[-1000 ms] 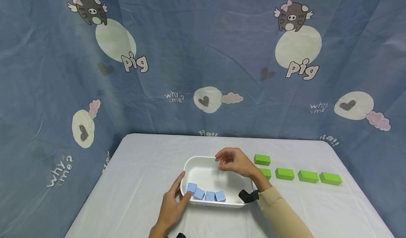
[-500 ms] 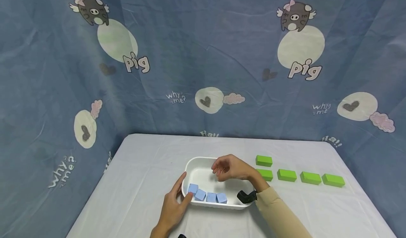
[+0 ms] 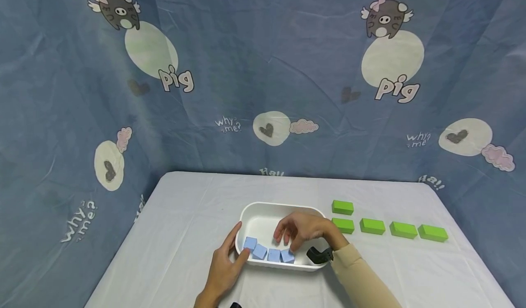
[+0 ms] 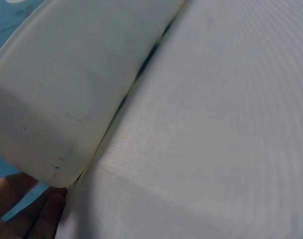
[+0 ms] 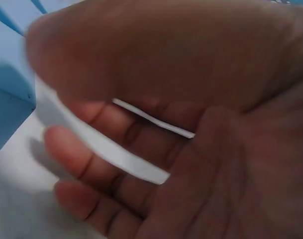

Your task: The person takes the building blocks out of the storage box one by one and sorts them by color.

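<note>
A white plastic tray (image 3: pixel 260 222) stands on the table, with several light-blue blocks (image 3: pixel 273 255) along its near-left inner side. My left hand (image 3: pixel 223 269) holds the tray's near-left corner, thumb at the rim and fingers along the outside. In the left wrist view, the fingers (image 4: pixel 44 214) appear beneath the corner of the tray's outer wall. Over the tray's inside is my right hand (image 3: pixel 304 230), fingers loosely bent and nothing in them. Its thumb is close to the rightmost blue block; touching or apart I cannot tell. The right wrist view shows blue blocks (image 5: pixel 9 109) beyond that thumb.
Several green rectangular blocks (image 3: pixel 372 226) lie right of the tray, most in a row and one green block (image 3: pixel 343 207) behind it. White cloth (image 3: pixel 176 235) covers the table. A blue patterned curtain (image 3: pixel 246 70) hangs behind and at the sides.
My right hand has come down and nearer, from the tray's far rim to the rightmost blue block, its thumb parting from the fingers. The left hand stays at the tray's corner.
</note>
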A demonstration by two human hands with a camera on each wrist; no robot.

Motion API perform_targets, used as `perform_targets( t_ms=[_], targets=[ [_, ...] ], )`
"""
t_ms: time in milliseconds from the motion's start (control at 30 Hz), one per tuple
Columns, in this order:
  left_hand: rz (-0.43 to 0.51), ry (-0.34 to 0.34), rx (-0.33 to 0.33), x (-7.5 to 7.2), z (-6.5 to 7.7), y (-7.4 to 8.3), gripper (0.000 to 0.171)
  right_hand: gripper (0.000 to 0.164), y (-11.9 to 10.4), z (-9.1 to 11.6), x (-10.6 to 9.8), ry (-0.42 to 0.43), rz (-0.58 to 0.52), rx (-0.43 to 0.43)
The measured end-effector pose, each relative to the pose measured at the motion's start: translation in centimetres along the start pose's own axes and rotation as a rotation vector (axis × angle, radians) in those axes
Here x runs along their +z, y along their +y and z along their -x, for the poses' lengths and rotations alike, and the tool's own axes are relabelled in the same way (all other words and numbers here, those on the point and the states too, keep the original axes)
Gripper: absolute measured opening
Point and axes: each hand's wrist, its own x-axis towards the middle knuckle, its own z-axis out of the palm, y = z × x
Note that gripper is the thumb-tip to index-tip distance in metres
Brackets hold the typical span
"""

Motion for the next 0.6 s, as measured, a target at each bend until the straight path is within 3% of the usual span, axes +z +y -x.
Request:
perform_targets(
  t_ms=[333,600],
  targets=[
    [-0.017,-0.016,0.01,-0.12,0.02,0.4,0.068,0.053,0.13,-0.02,0.48,-0.083,-0.009,0.061],
    [-0.004,-0.004,0.034,0.05,-0.13,0.23,0.068,0.052,0.14,-0.07,1.04,-0.053,0.079,0.089]
  ],
)
